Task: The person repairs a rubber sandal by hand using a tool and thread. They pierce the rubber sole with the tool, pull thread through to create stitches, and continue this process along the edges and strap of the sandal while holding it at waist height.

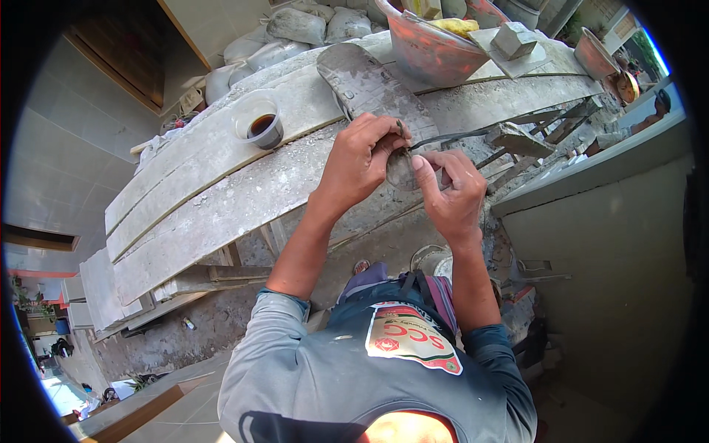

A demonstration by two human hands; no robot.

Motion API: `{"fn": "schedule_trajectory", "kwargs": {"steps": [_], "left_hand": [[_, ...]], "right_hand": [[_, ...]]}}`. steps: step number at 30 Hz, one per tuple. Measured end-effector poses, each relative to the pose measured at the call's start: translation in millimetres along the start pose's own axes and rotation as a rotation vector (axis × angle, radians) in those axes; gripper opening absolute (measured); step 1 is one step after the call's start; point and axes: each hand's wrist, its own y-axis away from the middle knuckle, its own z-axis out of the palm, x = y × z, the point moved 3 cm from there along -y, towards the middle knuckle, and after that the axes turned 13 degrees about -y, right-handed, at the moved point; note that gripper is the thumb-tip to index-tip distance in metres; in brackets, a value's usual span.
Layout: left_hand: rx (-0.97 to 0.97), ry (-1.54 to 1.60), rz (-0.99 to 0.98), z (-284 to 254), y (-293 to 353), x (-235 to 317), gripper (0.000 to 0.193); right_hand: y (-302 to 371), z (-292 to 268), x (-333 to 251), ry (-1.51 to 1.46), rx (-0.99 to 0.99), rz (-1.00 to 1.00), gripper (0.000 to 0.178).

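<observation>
Both my hands meet over the front plank (221,199) of a cement-dusted scaffold. My left hand (360,161) pinches the neck of a small trowel (399,174) between thumb and fingers. My right hand (452,193) grips the trowel's rounded grey blade from the right, its forefinger laid on the blade. The trowel's dark metal shank (450,136) runs off to the right toward a cement-caked handle (517,137). Just beyond my left hand lies a long grey flat float (365,83) on the planks.
A clear plastic cup of dark liquid (261,125) stands on the middle plank. An orange bucket (428,50), a grey block (514,38) and a second bucket (594,53) sit farther back. Filled sacks (295,26) lie behind. A grey wall (613,244) rises at right.
</observation>
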Motion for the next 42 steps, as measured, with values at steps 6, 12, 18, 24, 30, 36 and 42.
{"fn": "schedule_trajectory", "kwargs": {"steps": [6,12,18,24,30,36,42], "left_hand": [[0.007,-0.012,-0.009,1,-2,-3,0.012],[-0.058,0.153,-0.177,-6,-7,0,0.018],[-0.132,0.053,-0.049,-7,-12,-4,0.016],[-0.181,0.092,-0.043,-12,-16,0,0.023],[-0.213,-0.044,0.129,-9,-22,2,0.029],[-0.172,-0.077,0.186,-3,-20,1,0.033],[-0.153,-0.103,0.201,0,-19,-1,0.033]], "right_hand": [[-19,2,10,-0.198,0.012,0.19,0.013],[-26,-6,10,-0.179,-0.029,-0.057,0.01],[-40,-7,-3,0.025,-0.095,-0.321,0.016],[-44,-7,1,0.135,-0.111,-0.369,0.02],[-32,-3,-2,0.024,-0.09,-0.298,0.02],[8,10,-20,-0.009,-0.142,-0.302,0.021],[20,-5,0,0.076,-0.121,-0.133,0.018]]}}
